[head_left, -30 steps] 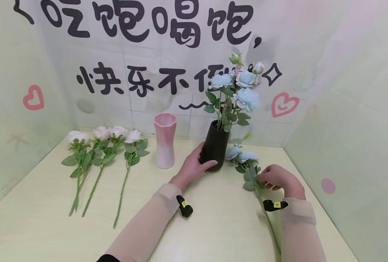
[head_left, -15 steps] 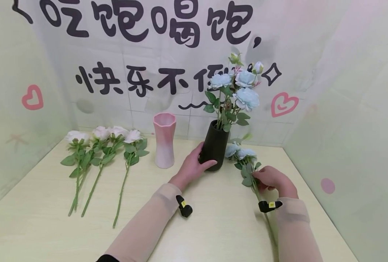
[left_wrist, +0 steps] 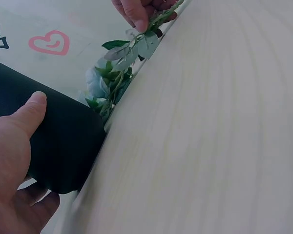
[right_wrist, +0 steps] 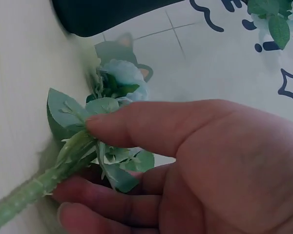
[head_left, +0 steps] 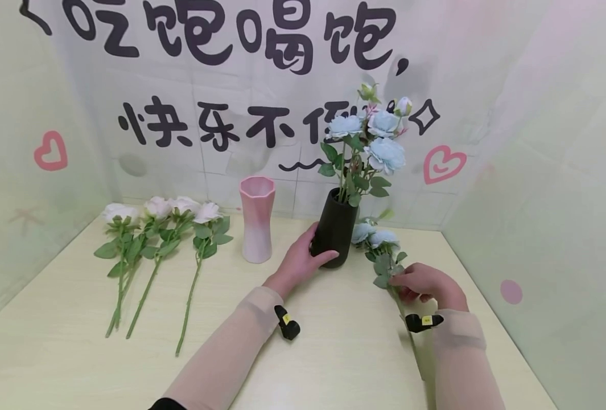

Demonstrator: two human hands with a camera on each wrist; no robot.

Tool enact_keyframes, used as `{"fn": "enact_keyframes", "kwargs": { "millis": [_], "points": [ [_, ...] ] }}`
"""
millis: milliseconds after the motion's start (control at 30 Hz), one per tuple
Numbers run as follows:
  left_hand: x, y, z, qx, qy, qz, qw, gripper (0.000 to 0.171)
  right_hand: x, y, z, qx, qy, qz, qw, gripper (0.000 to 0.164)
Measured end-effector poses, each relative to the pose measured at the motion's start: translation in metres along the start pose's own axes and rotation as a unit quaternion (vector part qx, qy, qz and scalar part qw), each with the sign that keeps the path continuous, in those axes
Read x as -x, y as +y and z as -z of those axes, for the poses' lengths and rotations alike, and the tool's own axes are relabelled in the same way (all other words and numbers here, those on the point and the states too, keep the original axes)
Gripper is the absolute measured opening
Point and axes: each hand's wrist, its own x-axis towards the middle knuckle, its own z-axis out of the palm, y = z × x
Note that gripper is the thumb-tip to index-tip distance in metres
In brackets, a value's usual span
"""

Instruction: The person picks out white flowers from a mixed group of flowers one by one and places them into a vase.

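Black and smooth-sided, a vase (head_left: 335,230) stands toward the far side of the pale wooden table (head_left: 333,347), right of centre, leaning a little to the right in the head view. The left hand (head_left: 301,259) grips it low down from the left, thumb across the near face and fingers bent behind. Light-blue flowers (head_left: 386,155) with green leaves and 2 pale buds rise from its mouth.

Just right of the vase, the right hand (head_left: 425,282) is partly closed, pinching the leafy stem of a blue spray (head_left: 383,265) between thumb and fingers. Its 2 visible blooms point to the far side and its stem runs toward the near right; whether the blooms touch the table, I cannot tell.

Left of the black vase, and apart from it, a pink-and-white vase (head_left: 258,222) stands upright. Farther left lie 4 whitish-pink roses (head_left: 158,209), heads far, stems near. Behind everything, a light backdrop (head_left: 251,159) carries large dark lettering and a pink heart (head_left: 445,164) on the right. Both sleeves are beige, each with a small black device (head_left: 289,324) at the wrist.
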Motion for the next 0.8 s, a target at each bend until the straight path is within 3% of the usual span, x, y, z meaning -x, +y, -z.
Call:
{"fn": "enact_keyframes", "kwargs": {
  "millis": [233,567,800],
  "points": [
    [0.0001,-0.001,-0.001,0.005,-0.002,0.002,1.0,0.088,-0.0051,0.0032,-0.0021,-0.013,-0.018,0.013,1.0,0.037],
    [-0.0003,-0.0019,-0.0007,0.0,-0.003,0.001,1.0,0.087,-0.0091,0.0043,-0.0038,-0.059,-0.009,0.055,0.997,0.024],
    [-0.0005,-0.0019,0.0,0.002,-0.003,-0.003,1.0,0.086,-0.0044,0.004,0.0006,-0.108,-0.036,0.072,0.991,0.016]
  ]
}}
